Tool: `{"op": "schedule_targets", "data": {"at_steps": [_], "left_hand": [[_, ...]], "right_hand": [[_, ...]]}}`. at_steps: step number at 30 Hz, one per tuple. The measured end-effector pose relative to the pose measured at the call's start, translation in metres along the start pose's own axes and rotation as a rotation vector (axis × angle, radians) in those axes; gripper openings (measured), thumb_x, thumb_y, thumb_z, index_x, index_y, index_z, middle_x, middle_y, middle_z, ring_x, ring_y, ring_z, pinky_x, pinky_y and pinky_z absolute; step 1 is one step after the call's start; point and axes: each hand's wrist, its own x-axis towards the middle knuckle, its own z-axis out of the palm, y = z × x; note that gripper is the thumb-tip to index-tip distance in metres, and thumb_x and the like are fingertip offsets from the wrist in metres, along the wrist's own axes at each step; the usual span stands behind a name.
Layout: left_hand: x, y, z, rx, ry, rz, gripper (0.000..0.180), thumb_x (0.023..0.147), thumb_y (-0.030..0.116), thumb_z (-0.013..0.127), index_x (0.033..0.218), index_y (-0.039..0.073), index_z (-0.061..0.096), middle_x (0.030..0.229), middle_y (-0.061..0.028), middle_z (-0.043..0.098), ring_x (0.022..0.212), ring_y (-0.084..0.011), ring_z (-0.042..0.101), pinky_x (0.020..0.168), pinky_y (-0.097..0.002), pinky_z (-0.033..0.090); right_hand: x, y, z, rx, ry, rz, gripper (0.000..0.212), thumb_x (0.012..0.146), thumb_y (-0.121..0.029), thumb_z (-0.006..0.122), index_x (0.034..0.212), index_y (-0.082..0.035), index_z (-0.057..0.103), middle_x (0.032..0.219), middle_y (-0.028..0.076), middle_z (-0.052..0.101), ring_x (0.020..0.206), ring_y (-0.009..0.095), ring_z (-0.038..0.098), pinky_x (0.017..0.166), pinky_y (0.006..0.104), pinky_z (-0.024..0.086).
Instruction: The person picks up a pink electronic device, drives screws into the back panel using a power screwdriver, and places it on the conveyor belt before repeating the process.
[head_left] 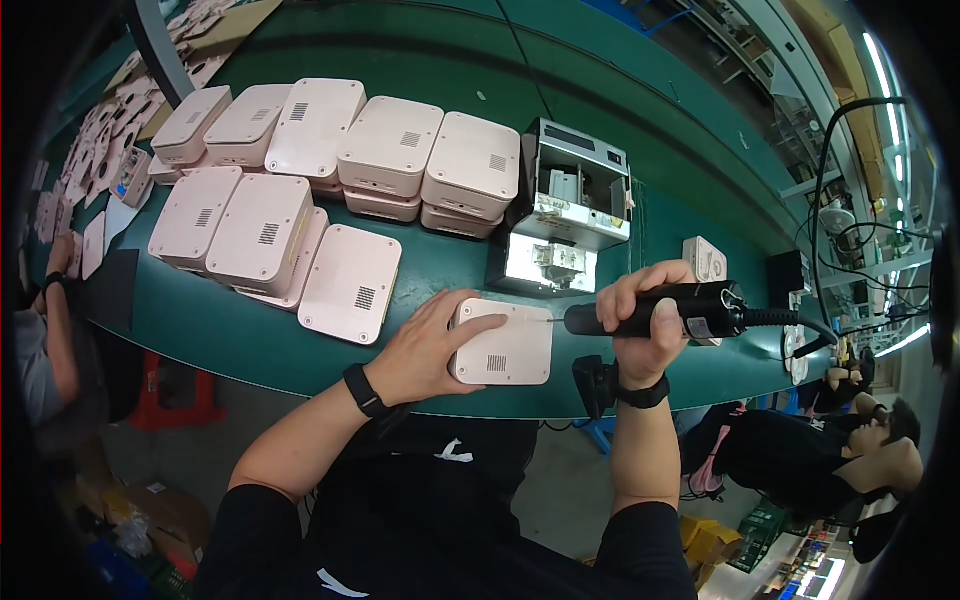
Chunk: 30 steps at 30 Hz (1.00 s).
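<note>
A pink box [502, 343] with a small vent grille lies flat near the middle of the frame, close to the front edge of the green surface [620, 80]; the left hand [425, 348] rests on its left side, fingers spread out and pressing down, not wrapped around it; the right hand [645, 320] is just right of the box, its fingers clenched tight around a black electric screwdriver [690, 310]; the screwdriver lies sideways, and its thin tip points left and touches the right edge of the box; a black cable [822, 180] runs from its back end up the right side of the frame; both wrists wear black bands; many more pink boxes [330, 160] sit in stacks and rows at the upper left; a silver and black machine [575, 190] stands just above the box in hand; another person sits low at the lower right of the frame.
</note>
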Motion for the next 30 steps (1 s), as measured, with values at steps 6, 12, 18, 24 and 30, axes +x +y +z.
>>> {"op": "schedule_targets", "data": {"at_steps": [6, 12, 18, 24, 30], "left_hand": [[0.001, 0.001, 0.0, 0.01, -0.009, 0.006, 0.087, 0.06, 0.027, 0.089, 0.138, 0.023, 0.051, 0.134, -0.0171, 0.044, 0.127, -0.0399, 0.045, 0.107, -0.0481, 0.04], [0.01, 0.006, 0.009, 0.012, -0.021, 0.039, 0.086, 0.061, 0.028, 0.089, 0.138, 0.023, 0.051, 0.133, -0.0156, 0.045, 0.126, -0.0389, 0.046, 0.108, -0.0483, 0.039], [0.019, 0.013, 0.019, 0.019, -0.023, 0.032, 0.084, 0.062, 0.029, 0.087, 0.138, 0.024, 0.051, 0.133, -0.0149, 0.045, 0.126, -0.038, 0.046, 0.108, -0.0487, 0.038], [0.018, 0.011, 0.017, 0.019, -0.006, 0.044, 0.084, 0.062, 0.029, 0.087, 0.138, 0.024, 0.051, 0.133, -0.0148, 0.045, 0.126, -0.0378, 0.046, 0.108, -0.0488, 0.038], [0.018, 0.01, 0.02, 0.023, -0.002, 0.037, 0.085, 0.061, 0.028, 0.087, 0.138, 0.023, 0.051, 0.133, -0.0146, 0.045, 0.126, -0.0378, 0.046, 0.108, -0.0487, 0.038]], "right_hand": [[0.005, -0.008, 0.007, -0.059, 0.048, -0.02, 0.03, 0.092, -0.032, 0.057, 0.101, -0.006, 0.045, 0.068, 0.009, 0.051, 0.051, 0.017, 0.048, 0.051, 0.033, 0.044], [0.03, -0.03, 0.015, -0.008, 0.095, -0.182, 0.025, 0.095, -0.029, 0.052, 0.103, -0.006, 0.047, 0.068, 0.008, 0.051, 0.051, 0.018, 0.048, 0.054, 0.0348, 0.044], [0.041, -0.013, 0.013, -0.1, 0.179, -0.093, 0.024, 0.097, -0.028, 0.049, 0.104, -0.006, 0.047, 0.069, 0.008, 0.052, 0.052, 0.017, 0.048, 0.054, 0.0347, 0.044], [0.022, -0.017, 0.014, -0.028, 0.117, -0.043, 0.024, 0.097, -0.029, 0.049, 0.104, -0.006, 0.047, 0.069, 0.009, 0.052, 0.052, 0.017, 0.049, 0.054, 0.0351, 0.045], [0.014, -0.013, 0.018, -0.036, 0.109, -0.065, 0.027, 0.095, -0.031, 0.052, 0.103, -0.006, 0.047, 0.069, 0.009, 0.052, 0.051, 0.017, 0.049, 0.053, 0.035, 0.045]]}}
